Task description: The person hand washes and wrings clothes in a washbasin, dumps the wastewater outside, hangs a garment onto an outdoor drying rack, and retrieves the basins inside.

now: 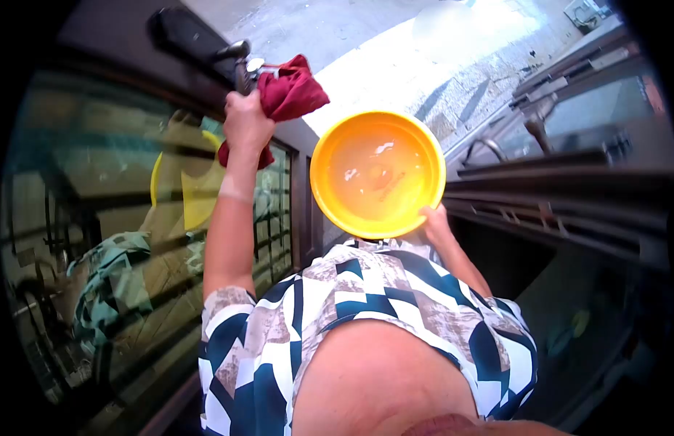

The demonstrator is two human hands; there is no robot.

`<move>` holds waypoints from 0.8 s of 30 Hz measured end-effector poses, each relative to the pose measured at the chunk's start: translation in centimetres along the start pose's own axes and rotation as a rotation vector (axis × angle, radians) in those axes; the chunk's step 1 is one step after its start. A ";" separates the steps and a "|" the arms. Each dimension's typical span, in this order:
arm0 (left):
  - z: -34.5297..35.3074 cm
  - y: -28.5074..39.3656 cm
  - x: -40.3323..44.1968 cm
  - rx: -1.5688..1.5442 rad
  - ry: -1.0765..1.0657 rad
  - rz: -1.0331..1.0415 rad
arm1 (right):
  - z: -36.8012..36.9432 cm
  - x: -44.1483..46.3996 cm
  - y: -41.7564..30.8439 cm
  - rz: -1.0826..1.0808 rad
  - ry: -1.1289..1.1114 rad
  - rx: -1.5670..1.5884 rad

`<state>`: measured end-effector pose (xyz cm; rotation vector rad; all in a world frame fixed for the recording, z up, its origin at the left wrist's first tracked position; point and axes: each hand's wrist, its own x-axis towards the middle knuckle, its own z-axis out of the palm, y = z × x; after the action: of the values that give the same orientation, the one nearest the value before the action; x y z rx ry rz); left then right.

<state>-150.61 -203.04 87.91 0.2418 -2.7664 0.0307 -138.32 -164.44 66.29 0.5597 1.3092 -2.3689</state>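
Note:
My left hand point(248, 120) is closed with a dark red cloth point(293, 89) bunched in it; one part sticks out past the fingers and another hangs below the wrist. The hand is up against the door handle point(241, 73), and its fingers may be around the lever too. In front of my body, a round yellow basin point(319, 182) holds some water that catches the light. My right hand point(436, 221) grips its lower right rim, thumb on the edge and the other fingers hidden under it.
On the left stands a dark door with a glass pane point(170, 240) behind horizontal bars, reflecting me and the basin. A second door leaf point(569, 182) with a curved handle point(486, 147) is on the right. Between them, sunlit paved ground point(431, 65) lies outside.

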 end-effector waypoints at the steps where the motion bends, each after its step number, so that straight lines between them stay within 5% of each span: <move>1: -1.0 1.9 -0.8 0.007 0.062 0.000 | -2.2 1.8 -2.5 -0.014 -0.063 0.006; 7: -7.8 -0.2 -8.8 -0.025 0.083 -0.106 | -3.5 -0.1 -1.9 -0.033 0.010 0.175; 12: -8.1 1.1 -8.1 0.073 -0.023 -0.414 | -5.1 7.5 -7.1 -0.013 0.112 0.247; 20: -6.2 -2.7 -6.5 0.055 0.026 -0.633 | -1.7 29.3 -13.7 -0.091 0.243 0.001; 24: -5.9 -0.8 -3.3 0.067 0.105 -0.786 | 5.8 46.2 -18.5 -0.079 0.100 -0.259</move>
<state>-145.32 -202.98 92.22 1.2716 -2.3819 -0.0635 -187.78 -166.28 58.70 0.5626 1.6798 -2.2070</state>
